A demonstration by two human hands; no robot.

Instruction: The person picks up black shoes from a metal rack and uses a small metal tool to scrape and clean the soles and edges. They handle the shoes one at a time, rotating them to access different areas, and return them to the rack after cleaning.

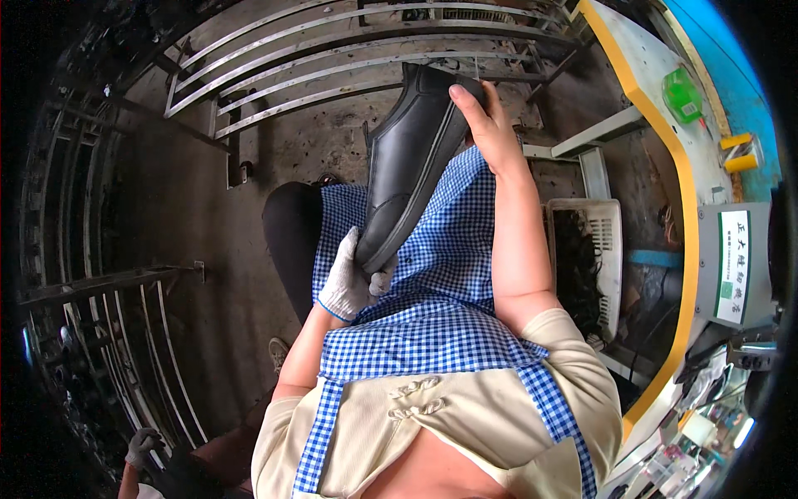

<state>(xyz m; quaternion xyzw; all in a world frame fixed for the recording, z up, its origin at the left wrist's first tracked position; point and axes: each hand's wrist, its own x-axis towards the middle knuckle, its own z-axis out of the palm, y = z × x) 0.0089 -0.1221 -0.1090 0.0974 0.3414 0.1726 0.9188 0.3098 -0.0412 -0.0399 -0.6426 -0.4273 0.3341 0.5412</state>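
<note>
A black leather shoe is held up in front of me, its heel away from me and its toe towards me. My left hand, in a white knit glove with a blue cuff edge, is closed around the toe end. Bare, my right hand grips the heel end, thumb over the sole's side edge and fingers partly hidden behind. A thin pale thread shows by the heel. Below the shoe is the blue-and-white checked apron that I wear.
Metal rail racks stand ahead, with another rack on the left. At right is a yellow-edged worktable with a green bottle. A white plastic basket holds dark pieces below. Another person's gloved hand shows lower left.
</note>
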